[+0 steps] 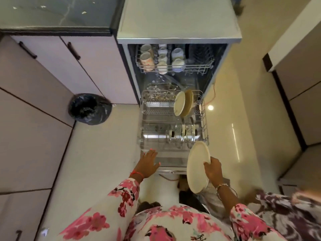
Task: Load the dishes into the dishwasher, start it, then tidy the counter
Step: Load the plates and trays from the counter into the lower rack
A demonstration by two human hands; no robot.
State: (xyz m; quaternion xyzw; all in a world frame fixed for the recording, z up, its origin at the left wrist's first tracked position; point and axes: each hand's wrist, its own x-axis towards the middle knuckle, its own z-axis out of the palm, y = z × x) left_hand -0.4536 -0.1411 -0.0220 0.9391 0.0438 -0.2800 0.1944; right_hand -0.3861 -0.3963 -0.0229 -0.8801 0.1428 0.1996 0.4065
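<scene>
**Finding 1: item and hands.** We record 1 cream plate (197, 166) in the right hand (214, 169). The hand grips it at the right rim with the fingers curled over the edge. The plate is held on edge and tilted, over the front right corner of the extended lower rack (206, 119) of the dishwasher (178, 20). The left hand (149, 161) holds nothing. Its fingers are straight and spread at the rack's front left edge, and we cannot tell whether it touches the wire.

**Finding 2: handling.** We judge the plate rigid, light enough for 1 hand, and breakable. We cannot tell whether it is ceramic or melamine. The face is smooth and would likely be slippery if wet. The rim is the sound place to hold it, since that keeps the lower edge free to drop between the tines. The main hazard is knocking the edge against the wire or against the 2 standing plates (179, 103) at the rack's right rear.

**Finding 3: surroundings.**
- Cups (146, 58) sit in the upper rack (199, 67).
- Round, clear-looking items (182, 133) stand at the lower rack's front, and we cannot identify them.
- A bin (90, 109) lined in black stands on the floor to the left.
- The surface (52, 14) carries scattered scraps.

**Finding 4: markings.** We find no legible brand, label or writing. A small mark on the door's front edge (171, 172) is too small to read.
</scene>
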